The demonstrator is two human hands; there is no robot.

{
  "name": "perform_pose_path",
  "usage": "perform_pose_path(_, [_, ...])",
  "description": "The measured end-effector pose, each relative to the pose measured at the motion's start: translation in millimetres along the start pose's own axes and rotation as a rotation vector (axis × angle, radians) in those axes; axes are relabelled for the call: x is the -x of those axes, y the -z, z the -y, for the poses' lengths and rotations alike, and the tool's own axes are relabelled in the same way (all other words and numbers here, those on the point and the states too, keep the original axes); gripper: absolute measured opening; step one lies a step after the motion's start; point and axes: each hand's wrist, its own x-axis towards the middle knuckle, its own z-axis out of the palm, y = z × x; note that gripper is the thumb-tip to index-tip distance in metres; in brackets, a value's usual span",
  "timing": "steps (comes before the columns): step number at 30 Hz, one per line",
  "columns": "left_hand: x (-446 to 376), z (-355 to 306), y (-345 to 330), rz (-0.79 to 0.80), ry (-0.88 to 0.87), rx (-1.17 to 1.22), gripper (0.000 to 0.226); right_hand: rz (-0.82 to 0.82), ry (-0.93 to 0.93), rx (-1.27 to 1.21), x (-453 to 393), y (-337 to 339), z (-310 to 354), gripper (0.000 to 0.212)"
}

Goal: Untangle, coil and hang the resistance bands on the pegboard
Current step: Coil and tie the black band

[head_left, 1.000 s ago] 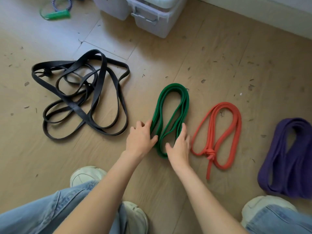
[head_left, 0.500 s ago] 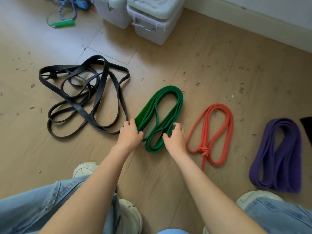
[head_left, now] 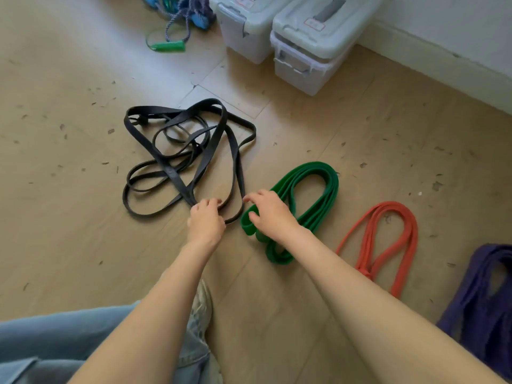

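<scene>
Half a second ago both your hands sat on the green band; now your left hand [head_left: 206,221] has moved off it to the tangled black bands [head_left: 177,159], and the view has swung left, so the purple band is cut by the right edge. Your left fingers [head_left: 210,203] are curled down onto the near loops of the black tangle where several strands cross, and they seem to be pinching a strand there, though the knuckles hide the actual contact. Your right hand [head_left: 270,214] rests over the near left part of the green band [head_left: 313,187], its fingers [head_left: 253,195] loosely bent and spread, the tips reaching toward the black loop just beside them; you are not gripping anything with it. Beyond your left fingers the black tangle spreads out on the floor [head_left: 69,217]; I cannot tell how many black bands are in it. To the right of your right fingers lie three coiled bands, each apart from the next: one green, one orange band [head_left: 393,234] with a knot at its near end, and one purple band [head_left: 487,295]. Far beyond your fingers stand two lidded plastic boxes [head_left: 307,51] near the wall, with a pile of ropes [head_left: 180,20] and one green handle to their left.
</scene>
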Motion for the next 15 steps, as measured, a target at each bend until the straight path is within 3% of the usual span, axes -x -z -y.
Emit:
perform_pose_path(2, [-2.5,17.3,-6.0,0.022,-0.006,-0.048,0.043,0.105,0.095,0.112,-21.6,-14.4,5.6,0.038])
perform_pose_path(6, [-14.1,34.7,-2.4,-0.109,-0.041,0.031,0.021,0.105,0.17,0.324,-52.7,-40.9,12.1,0.046])
perform_pose_path(9, [-16.6,40.5,9.9,-0.116,-0.145,0.234,0.013,0.088,0.147,0.349,-61.6,-39.5,20.0,0.03])
perform_pose_path(12, [-13.1,33.2,31.7,-0.245,-0.145,0.42,0.028,-0.038,0.151,0.109,-61.3,-12.9,38.4,0.01])
perform_pose_path(15, [-6.3,14.2,60.2,-0.321,-0.205,0.42,0.058,-0.023,0.295,-0.038,-51.6,35.3,71.9,0.008])
